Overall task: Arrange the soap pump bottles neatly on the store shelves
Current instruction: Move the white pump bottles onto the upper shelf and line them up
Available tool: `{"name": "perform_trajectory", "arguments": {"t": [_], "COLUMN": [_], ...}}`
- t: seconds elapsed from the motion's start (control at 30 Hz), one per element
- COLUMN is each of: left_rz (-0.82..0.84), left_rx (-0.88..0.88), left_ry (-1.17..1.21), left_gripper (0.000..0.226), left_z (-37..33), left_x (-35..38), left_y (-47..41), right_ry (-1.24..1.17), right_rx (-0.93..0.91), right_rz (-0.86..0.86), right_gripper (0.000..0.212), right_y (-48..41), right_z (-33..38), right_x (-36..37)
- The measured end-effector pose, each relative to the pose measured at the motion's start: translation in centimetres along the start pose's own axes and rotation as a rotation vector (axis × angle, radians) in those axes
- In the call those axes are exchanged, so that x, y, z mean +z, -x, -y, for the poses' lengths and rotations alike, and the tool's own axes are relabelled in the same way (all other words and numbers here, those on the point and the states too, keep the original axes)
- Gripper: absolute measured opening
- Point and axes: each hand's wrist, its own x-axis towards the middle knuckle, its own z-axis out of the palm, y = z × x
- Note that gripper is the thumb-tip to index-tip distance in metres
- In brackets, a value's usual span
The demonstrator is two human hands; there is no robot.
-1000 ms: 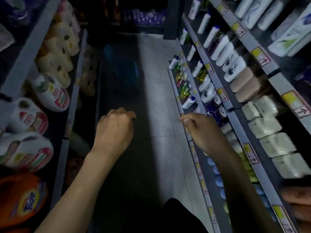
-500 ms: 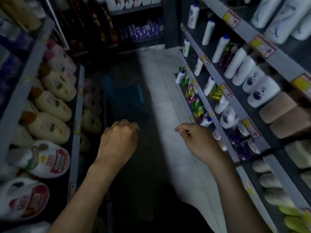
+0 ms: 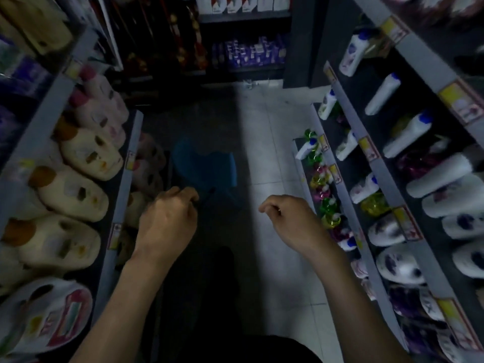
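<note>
The soap pump bottles, small and brightly coloured with green, pink and yellow glints, crowd the lowest shelf on the right, just beside the right hand; white bottles stand on the shelves above them; the row looks uneven, though blur hides the details. Both hands hang over the aisle floor with fingers loosely curled and nothing in them; the left hand is near the left shelving, where large cream jugs sit, and a blue stool stands beyond it. This reads as a pause between placements; the next move likely calls for the right hand to reach down and grasp one pump bottle. Compared with a second ago, the view has lifted and more of the aisle shows; the right hand has left the shelf edge.
</note>
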Motion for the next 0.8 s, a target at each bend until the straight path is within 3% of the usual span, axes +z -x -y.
{"name": "perform_trajectory", "arguments": {"t": [0.2,0.33,0.57,0.8], "left_rz": [0.005,0.015,0.088,0.181], "left_rx": [-0.015,0.103,0.341,0.505], "left_ry": [0.096,0.121,0.066,0.005], "left_gripper": [0.024,0.025,0.012,0.017], "left_z": [3.4,1.6,-4.6,-12.4], "left_x": [0.2,-0.1,1.7,4.9], "left_y": [-14.8,-24.3,-37.2,-48.3], "right_ry": [0.052,0.062,-0.020,-0.068], "right_rx": [0.052,0.105,0.296,0.393], "right_rz": [-0.003,-0.116,-0.244,-0.306], "right_gripper": [0.023,0.027,0.024,0.024], "right_y": [-11.8,-17.8,-25.0,-33.0], "right_z": [3.0,3.2,-2.7,-9.4], "right_x": [-4.2,-8.7,-12.2,-16.7]}}
